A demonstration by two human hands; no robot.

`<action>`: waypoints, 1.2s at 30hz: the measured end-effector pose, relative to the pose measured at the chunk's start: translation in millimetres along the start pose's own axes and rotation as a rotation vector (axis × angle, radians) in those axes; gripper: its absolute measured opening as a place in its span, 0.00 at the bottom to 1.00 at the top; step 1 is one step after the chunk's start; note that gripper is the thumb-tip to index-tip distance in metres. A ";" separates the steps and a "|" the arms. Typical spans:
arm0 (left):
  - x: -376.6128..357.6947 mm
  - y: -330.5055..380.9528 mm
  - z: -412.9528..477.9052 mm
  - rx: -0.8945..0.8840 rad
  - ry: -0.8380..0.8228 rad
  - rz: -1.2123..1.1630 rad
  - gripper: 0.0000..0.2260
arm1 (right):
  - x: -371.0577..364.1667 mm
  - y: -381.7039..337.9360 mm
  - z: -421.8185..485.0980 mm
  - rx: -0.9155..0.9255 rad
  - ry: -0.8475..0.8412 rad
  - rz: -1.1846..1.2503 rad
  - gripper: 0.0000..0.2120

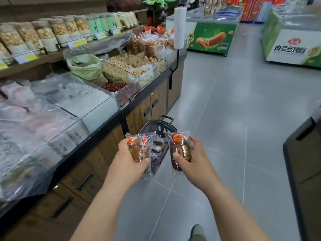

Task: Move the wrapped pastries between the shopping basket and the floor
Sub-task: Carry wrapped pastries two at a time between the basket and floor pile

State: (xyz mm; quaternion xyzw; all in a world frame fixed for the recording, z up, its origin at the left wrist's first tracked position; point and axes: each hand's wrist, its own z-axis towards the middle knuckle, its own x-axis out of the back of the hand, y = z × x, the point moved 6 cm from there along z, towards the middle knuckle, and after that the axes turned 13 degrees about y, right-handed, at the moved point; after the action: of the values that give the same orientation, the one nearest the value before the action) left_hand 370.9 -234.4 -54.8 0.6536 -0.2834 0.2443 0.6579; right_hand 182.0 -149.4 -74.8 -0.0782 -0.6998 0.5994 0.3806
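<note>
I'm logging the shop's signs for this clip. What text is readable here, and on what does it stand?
"肉多多烤肠": front of the white freezer; the small line under it is unreadable.
"肉": round badge on the green freezer.
Red labels on the left pastry and right pastry: too blurred to read.
Yellow price tags on the shelves: too small to read.

A supermarket: bulk nut bins [121, 66], price-tagged shelves [52, 47], chest freezers [208, 30] and a shopping basket [156, 129] on the tiled floor [234, 119].
</note>
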 end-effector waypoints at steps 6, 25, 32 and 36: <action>-55.5 39.5 62.2 0.099 0.070 -0.015 0.34 | 10.6 9.4 108.9 0.048 -0.118 -0.022 0.34; -135.7 24.2 238.6 0.407 0.257 -0.123 0.35 | -105.6 21.2 330.1 0.142 -0.421 -0.130 0.31; -146.0 3.5 316.1 0.420 0.228 -0.131 0.33 | -162.7 25.2 390.9 0.129 -0.473 -0.212 0.31; -160.1 -8.2 340.0 0.443 0.213 -0.147 0.33 | -183.4 42.7 418.6 0.094 -0.476 -0.289 0.33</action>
State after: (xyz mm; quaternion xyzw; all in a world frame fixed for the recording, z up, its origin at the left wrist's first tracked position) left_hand 243.1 -566.3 -176.6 0.7714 -0.1038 0.3193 0.5406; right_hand 32.9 -567.9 -190.1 0.1829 -0.7449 0.5722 0.2905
